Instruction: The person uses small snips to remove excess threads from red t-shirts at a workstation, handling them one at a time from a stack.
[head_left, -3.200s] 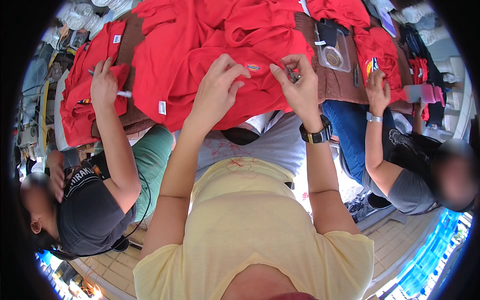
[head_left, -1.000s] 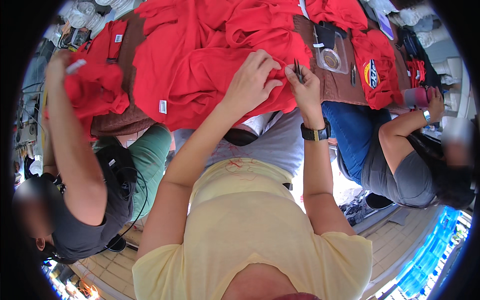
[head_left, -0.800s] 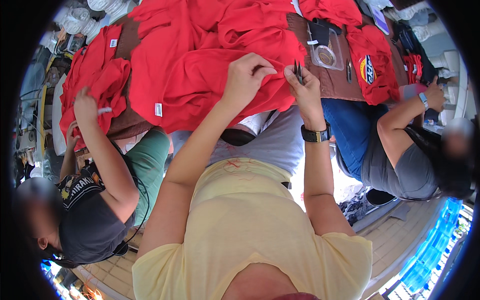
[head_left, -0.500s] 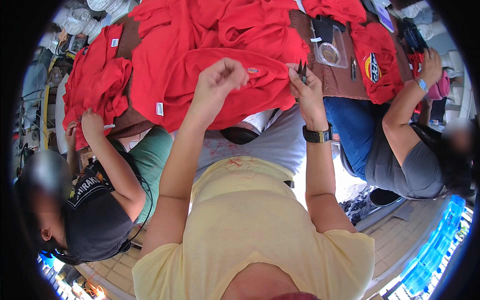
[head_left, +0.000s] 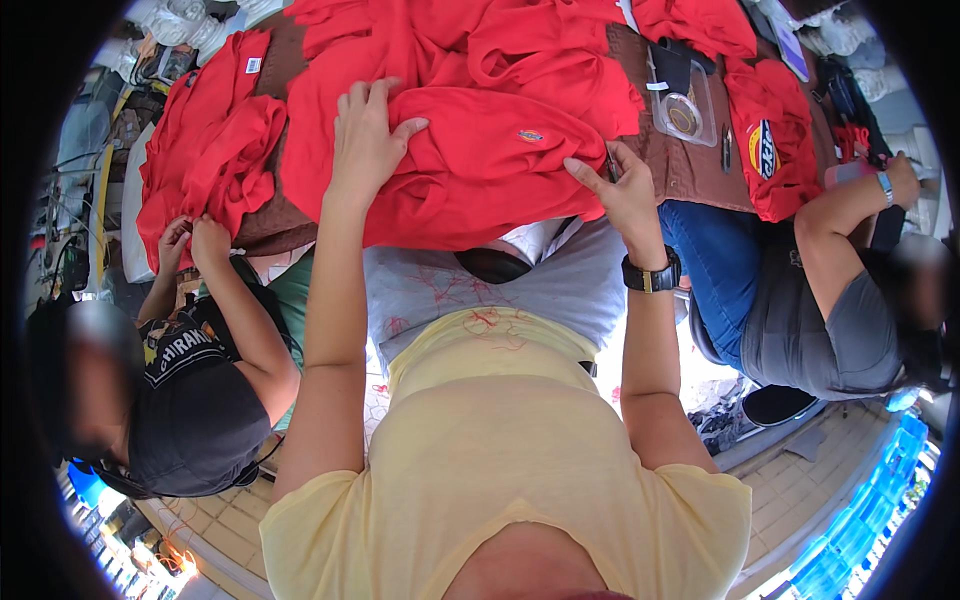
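The red garment [head_left: 480,165] is a plain bright-red shirt, rumpled, with a small sewn label patch [head_left: 530,135] on its upper face. It lies across the near edge of the brown tabletop [head_left: 690,165], hanging slightly over toward the person's lap. The left hand [head_left: 365,140] rests flat on the cloth, fingers spread and open, pressing at the garment's 10 o'clock side. The right hand [head_left: 615,190] sits at the garment's 3 o'clock edge, fingers partly curled and pinching the fabric; a thin dark tool seems to be held there, though the view is too small to be sure. A black wristwatch [head_left: 650,275] is on that wrist. More red garments [head_left: 205,150] lie heaped at 9 o'clock, where another person's hands [head_left: 195,235] touch them.
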